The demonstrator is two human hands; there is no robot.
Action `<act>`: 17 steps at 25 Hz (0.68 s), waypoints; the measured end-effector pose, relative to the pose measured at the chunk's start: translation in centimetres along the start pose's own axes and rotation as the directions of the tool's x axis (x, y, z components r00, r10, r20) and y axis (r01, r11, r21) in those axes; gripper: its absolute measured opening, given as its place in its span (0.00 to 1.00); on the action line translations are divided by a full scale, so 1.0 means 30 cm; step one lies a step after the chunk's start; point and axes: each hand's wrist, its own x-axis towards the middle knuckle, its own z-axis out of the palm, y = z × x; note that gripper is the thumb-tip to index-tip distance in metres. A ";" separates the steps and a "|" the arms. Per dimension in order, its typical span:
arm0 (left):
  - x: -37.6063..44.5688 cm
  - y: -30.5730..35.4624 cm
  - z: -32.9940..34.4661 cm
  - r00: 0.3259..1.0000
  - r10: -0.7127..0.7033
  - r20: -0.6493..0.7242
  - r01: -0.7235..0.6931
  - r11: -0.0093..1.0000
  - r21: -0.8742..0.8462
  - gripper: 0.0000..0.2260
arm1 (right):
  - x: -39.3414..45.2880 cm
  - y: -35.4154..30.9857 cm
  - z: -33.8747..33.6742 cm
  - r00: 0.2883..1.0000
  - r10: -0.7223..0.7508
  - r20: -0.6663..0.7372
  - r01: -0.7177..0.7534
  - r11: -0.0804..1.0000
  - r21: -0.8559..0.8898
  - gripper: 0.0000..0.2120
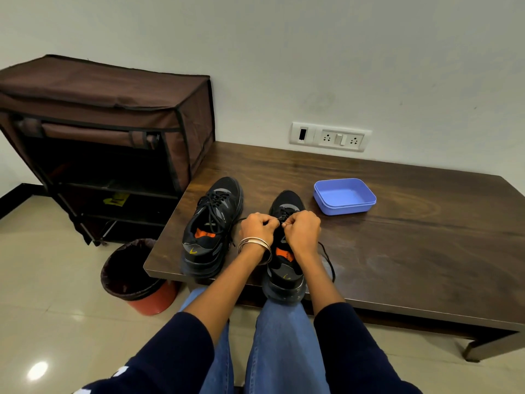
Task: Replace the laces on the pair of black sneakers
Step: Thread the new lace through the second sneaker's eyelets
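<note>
Two black sneakers with orange insoles stand on the dark wooden table [397, 223], toes pointing away. The left sneaker [211, 226] is laced, its black lace tied loosely. Over the lacing of the right sneaker [285, 268] both hands work close together. My left hand [257, 227], with bangles at the wrist, and my right hand [302, 227] each pinch the black lace [326, 258] above the eyelets. One loose lace end trails on the table to the right of the shoe. The heel of the right sneaker overhangs the table's front edge.
An empty blue plastic tray [344, 196] sits on the table behind and right of the shoes. A brown fabric shoe rack [113, 123] stands left of the table. A red bin [136, 277] with a dark liner is on the floor by the table corner.
</note>
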 end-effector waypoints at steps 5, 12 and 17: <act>0.005 -0.005 0.001 0.999 0.032 0.021 -0.032 0.998 0.046 0.07 | 0.009 -0.026 -0.006 1.000 0.007 0.026 -0.005 0.997 -0.078 0.07; 0.012 -0.018 0.002 0.998 0.045 0.051 -0.048 0.997 0.058 0.08 | 0.021 -0.002 0.003 0.998 -0.026 0.057 0.029 0.998 -0.064 0.07; 0.013 -0.025 -0.001 0.997 0.057 0.046 -0.060 0.996 0.065 0.09 | 0.021 -0.019 0.012 0.998 0.046 0.045 -0.045 0.999 -0.017 0.07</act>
